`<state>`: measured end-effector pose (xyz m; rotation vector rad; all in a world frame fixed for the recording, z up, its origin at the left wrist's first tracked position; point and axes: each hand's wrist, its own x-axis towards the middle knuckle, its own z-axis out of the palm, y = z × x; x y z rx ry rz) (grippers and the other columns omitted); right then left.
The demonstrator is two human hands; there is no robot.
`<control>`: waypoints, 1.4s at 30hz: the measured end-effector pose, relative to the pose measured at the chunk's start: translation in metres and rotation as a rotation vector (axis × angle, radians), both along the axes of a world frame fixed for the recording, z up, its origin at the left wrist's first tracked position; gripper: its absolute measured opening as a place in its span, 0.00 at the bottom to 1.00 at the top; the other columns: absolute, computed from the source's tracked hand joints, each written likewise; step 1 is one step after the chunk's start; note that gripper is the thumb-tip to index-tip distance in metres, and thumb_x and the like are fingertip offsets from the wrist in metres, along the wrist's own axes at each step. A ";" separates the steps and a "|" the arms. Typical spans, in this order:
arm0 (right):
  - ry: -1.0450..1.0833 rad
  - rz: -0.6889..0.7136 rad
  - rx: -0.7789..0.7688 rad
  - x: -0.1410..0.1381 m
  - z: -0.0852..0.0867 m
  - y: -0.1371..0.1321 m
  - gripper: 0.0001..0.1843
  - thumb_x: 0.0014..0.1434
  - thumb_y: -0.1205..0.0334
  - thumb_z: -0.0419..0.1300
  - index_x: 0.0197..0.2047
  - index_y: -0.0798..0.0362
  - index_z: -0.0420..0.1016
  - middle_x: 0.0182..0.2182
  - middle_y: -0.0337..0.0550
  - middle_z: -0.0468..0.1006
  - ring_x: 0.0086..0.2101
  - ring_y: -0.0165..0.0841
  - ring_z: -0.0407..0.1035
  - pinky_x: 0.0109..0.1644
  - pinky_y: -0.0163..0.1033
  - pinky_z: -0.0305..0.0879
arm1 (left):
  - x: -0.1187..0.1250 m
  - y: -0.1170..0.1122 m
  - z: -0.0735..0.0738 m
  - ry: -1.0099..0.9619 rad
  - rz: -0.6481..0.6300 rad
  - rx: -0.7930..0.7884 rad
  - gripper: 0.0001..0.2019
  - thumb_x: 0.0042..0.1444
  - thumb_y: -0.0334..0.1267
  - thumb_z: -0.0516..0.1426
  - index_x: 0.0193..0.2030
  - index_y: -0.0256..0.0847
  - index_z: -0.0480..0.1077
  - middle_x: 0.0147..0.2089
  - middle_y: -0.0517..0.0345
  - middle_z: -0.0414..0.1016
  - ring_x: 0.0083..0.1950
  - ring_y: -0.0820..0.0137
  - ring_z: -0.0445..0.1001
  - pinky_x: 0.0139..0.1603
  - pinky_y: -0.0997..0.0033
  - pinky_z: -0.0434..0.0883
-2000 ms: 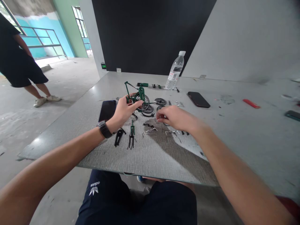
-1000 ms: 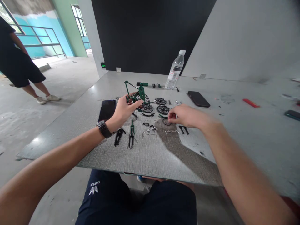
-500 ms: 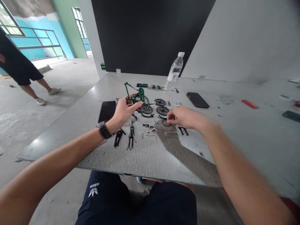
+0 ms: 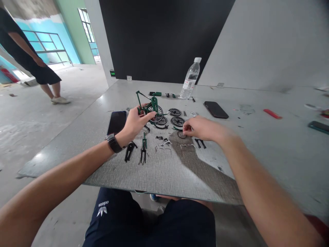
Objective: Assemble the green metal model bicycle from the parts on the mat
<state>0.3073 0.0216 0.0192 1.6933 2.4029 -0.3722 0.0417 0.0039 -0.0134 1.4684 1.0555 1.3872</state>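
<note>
My left hand (image 4: 137,120) is closed round a green model bicycle frame (image 4: 154,101) with a spoked wheel on it, held upright over the table. My right hand (image 4: 196,128) has its fingertips pinched together low over the table, by a small dark ring (image 4: 181,134). Whatever is between those fingertips is too small to make out. Two loose spoked wheels, one a small wheel (image 4: 178,121), lie between my hands. Nearer to me are a green and black fork (image 4: 143,151), a black chain-guard-like part (image 4: 130,151) and thin silver wire-like parts (image 4: 163,149).
A water bottle (image 4: 190,79) stands towards the back. One phone (image 4: 216,109) lies to the right, another phone (image 4: 117,122) beside my left wrist. A red object (image 4: 272,114) lies farther right. Beyond the table on the left, a person (image 4: 31,58) is on the floor area.
Both my hands stay nearly where they were, still holding the same positions. The person in the background has moved to the right, and the view has shifted slightly.
</note>
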 end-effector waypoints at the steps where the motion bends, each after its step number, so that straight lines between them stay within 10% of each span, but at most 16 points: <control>1: 0.003 0.007 0.011 0.001 0.000 0.001 0.09 0.60 0.56 0.59 0.32 0.50 0.78 0.30 0.45 0.78 0.24 0.33 0.64 0.31 0.43 0.58 | 0.000 0.000 0.000 0.003 -0.001 0.001 0.18 0.55 0.43 0.66 0.50 0.37 0.76 0.40 0.49 0.81 0.39 0.67 0.79 0.42 0.65 0.74; 22: -0.026 0.028 -0.006 -0.002 -0.001 -0.004 0.14 0.62 0.60 0.57 0.25 0.50 0.64 0.22 0.37 0.63 0.21 0.28 0.46 0.28 0.43 0.46 | 0.000 0.001 0.000 0.014 -0.006 0.016 0.16 0.55 0.43 0.65 0.48 0.37 0.76 0.39 0.49 0.81 0.39 0.67 0.78 0.43 0.65 0.74; 42: -0.045 0.023 0.008 -0.003 -0.001 -0.001 0.11 0.63 0.59 0.57 0.29 0.51 0.72 0.25 0.41 0.71 0.22 0.30 0.57 0.29 0.41 0.51 | 0.000 0.000 0.001 -0.001 -0.003 0.005 0.17 0.55 0.42 0.65 0.49 0.35 0.75 0.40 0.50 0.81 0.39 0.68 0.78 0.43 0.65 0.74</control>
